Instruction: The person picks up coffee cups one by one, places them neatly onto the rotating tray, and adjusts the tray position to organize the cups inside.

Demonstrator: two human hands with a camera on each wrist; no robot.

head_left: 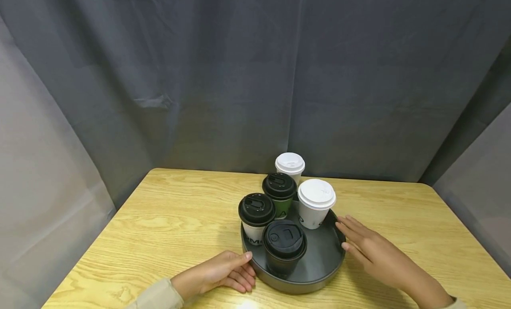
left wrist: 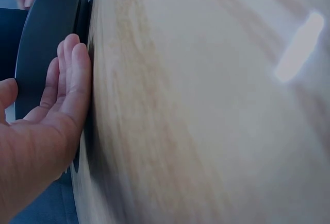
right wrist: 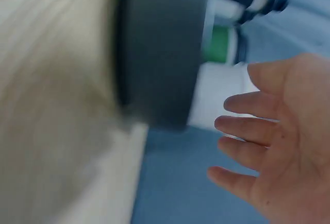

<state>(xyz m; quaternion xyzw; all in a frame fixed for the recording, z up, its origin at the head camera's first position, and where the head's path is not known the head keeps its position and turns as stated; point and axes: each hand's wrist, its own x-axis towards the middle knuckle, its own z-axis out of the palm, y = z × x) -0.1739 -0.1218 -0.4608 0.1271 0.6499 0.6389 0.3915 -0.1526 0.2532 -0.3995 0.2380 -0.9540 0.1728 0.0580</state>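
Note:
A round dark tray (head_left: 319, 260) with a raised rim stands on the table and carries several lidded paper cups. At its front is a black cup (head_left: 284, 244), with a black-lidded white cup (head_left: 254, 232) to the left. Behind these are a black-lidded green cup (head_left: 282, 205) and a white-lidded cup (head_left: 313, 216). My left hand (head_left: 225, 273) lies at the tray's front left, fingers extended along the outer wall (left wrist: 49, 38) and thumb by the rim. My right hand (head_left: 375, 251) is at the right side, fingers straight and spread; the right wrist view shows them apart from the wall.
Another white-lidded cup (head_left: 290, 165) stands at the back, partly hidden; I cannot tell whether it is on the tray. The wooden table (head_left: 171, 220) extends to both sides. A grey curtain (head_left: 223, 87) hangs behind its far edge.

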